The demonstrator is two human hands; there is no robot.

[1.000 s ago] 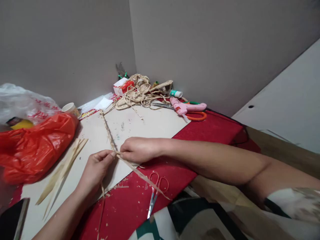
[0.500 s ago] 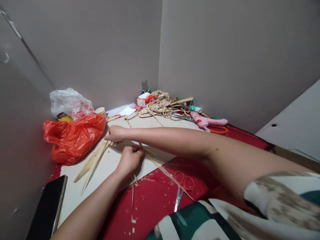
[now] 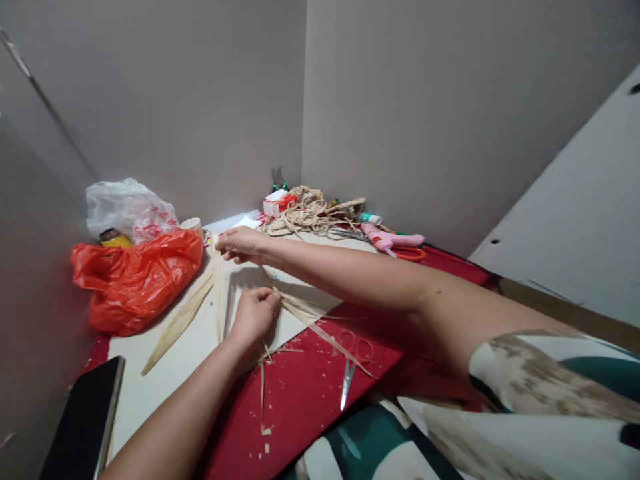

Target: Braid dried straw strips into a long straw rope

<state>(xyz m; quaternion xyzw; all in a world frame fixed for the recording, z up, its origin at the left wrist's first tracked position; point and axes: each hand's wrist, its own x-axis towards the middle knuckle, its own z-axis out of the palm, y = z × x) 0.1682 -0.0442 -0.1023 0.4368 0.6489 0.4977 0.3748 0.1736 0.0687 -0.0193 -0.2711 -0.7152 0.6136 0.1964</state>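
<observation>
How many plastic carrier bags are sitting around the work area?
2: a red one on the left, and a clear one with red print just behind it. Another could be hidden underneath.

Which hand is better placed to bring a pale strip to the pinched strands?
Probably the right: the right hand holds a pale strip, while the left hand is occupied pinching the strands.
</observation>
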